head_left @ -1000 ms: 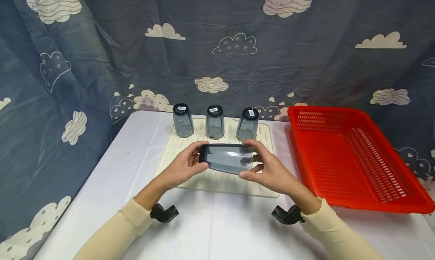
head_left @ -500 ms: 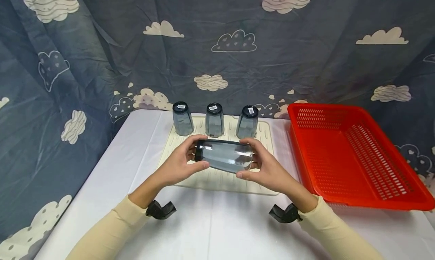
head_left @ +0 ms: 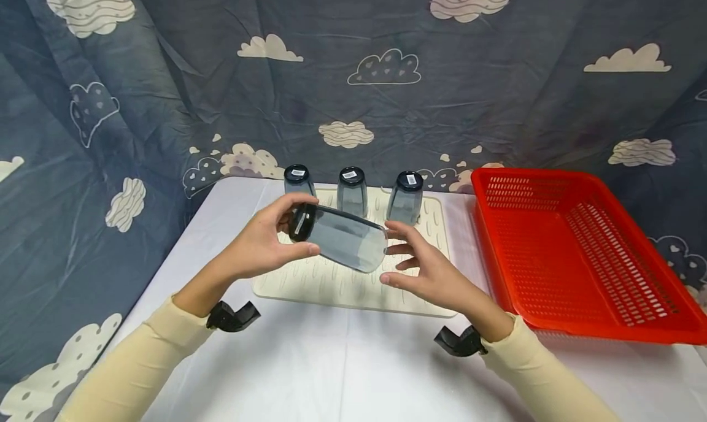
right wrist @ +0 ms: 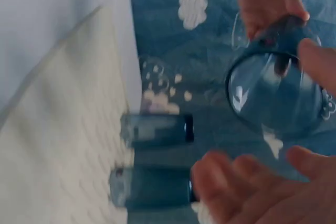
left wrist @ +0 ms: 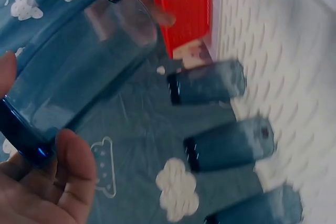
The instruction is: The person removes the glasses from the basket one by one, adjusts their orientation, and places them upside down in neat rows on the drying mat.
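Note:
A grey-blue drinking glass (head_left: 348,238) lies sideways in the air above the mat, its dark base to the left and its rim to the right. My left hand (head_left: 262,238) grips it near the base, thumb below and fingers above. Around the rim, my right hand (head_left: 433,268) has its fingers spread and loosely bent; the right wrist view shows the fingers apart from the glass's rim (right wrist: 275,95). Behind, three like glasses stand upside down in a row: a left glass (head_left: 298,180), a middle glass (head_left: 351,195) and a right glass (head_left: 405,201).
The cream drying mat (head_left: 353,290) lies on a white-clothed table (head_left: 287,360). On the right stands a red perforated basket (head_left: 552,275). A dark cloud-patterned curtain (head_left: 375,115) hangs at the back and left.
The left hand has moved left and up with the glass, which now tilts with its rim lower. My right hand has let go of the rim end and spread its fingers.

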The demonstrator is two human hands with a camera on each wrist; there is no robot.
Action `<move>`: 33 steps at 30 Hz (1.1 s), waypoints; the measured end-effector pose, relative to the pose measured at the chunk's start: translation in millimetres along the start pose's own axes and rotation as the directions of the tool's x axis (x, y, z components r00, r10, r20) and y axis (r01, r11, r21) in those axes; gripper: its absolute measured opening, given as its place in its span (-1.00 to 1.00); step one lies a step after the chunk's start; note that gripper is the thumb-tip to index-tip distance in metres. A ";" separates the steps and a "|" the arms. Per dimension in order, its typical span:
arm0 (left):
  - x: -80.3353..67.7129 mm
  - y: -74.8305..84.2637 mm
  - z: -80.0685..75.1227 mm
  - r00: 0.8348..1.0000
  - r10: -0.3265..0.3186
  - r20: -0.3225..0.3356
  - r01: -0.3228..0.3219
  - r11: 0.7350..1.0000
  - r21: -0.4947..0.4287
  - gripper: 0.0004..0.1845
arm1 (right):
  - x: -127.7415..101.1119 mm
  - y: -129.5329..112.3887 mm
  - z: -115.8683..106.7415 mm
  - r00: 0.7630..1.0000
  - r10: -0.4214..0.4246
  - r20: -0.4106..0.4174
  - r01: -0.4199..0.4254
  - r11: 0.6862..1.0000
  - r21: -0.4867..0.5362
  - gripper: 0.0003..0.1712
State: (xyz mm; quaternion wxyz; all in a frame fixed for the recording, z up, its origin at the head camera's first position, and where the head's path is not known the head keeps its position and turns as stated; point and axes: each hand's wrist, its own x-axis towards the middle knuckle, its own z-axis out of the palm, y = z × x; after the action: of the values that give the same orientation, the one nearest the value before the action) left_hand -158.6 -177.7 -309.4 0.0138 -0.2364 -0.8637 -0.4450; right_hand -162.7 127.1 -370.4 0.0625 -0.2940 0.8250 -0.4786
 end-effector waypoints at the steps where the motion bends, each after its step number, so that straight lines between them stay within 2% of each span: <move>1: -0.1 0.7 -4.8 1.000 -0.001 -0.015 0.002 0.999 0.033 -0.27 | -1.5 2.1 -1.7 1.000 0.016 -0.002 -0.016 0.999 -0.050 -0.05; 4: 0.1 3.5 -19.4 0.998 -0.007 -0.061 0.017 0.986 0.165 -0.26 | -7.5 7.9 -7.8 0.998 0.070 -0.003 -0.070 0.984 -0.162 -0.06; 8: 3.0 1.5 -36.1 0.996 -0.008 -0.094 0.038 0.947 0.319 -0.25 | -18.4 15.4 -14.8 0.994 0.104 -0.020 -0.106 0.967 -0.233 -0.06; 11: 5.7 -6.7 -44.6 0.995 -0.035 -0.097 0.069 0.925 0.375 -0.24 | -28.4 19.8 -19.7 0.993 0.111 -0.033 -0.116 0.955 -0.272 -0.05; 16: 7.1 -23.3 -53.3 0.987 -0.138 -0.080 0.160 0.885 0.437 -0.24 | -43.7 22.4 -28.0 0.987 0.156 -0.032 -0.158 0.936 -0.316 -0.04; 21: 10.3 -40.8 -53.1 0.978 -0.201 -0.052 0.201 0.853 0.482 -0.23 | -54.0 20.9 -36.1 0.982 0.185 -0.042 -0.188 0.917 -0.352 -0.05; 27: 11.0 -60.2 -46.2 0.964 -0.264 -0.038 0.246 0.825 0.510 -0.20 | -61.3 21.4 -41.5 0.985 0.165 -0.040 -0.168 0.918 -0.359 -0.09; 33: 10.6 -72.0 -38.1 0.970 -0.240 -0.017 0.213 0.823 0.526 -0.23 | -66.1 24.4 -43.6 0.987 0.158 0.016 -0.141 0.919 -0.369 -0.12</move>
State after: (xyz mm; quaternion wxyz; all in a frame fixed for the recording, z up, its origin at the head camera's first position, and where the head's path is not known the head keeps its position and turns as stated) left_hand -205.4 -238.5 -338.8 0.0033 -0.1302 -0.9741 -0.1851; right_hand -135.7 205.0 -379.1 0.0616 -0.2477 0.9181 -0.3031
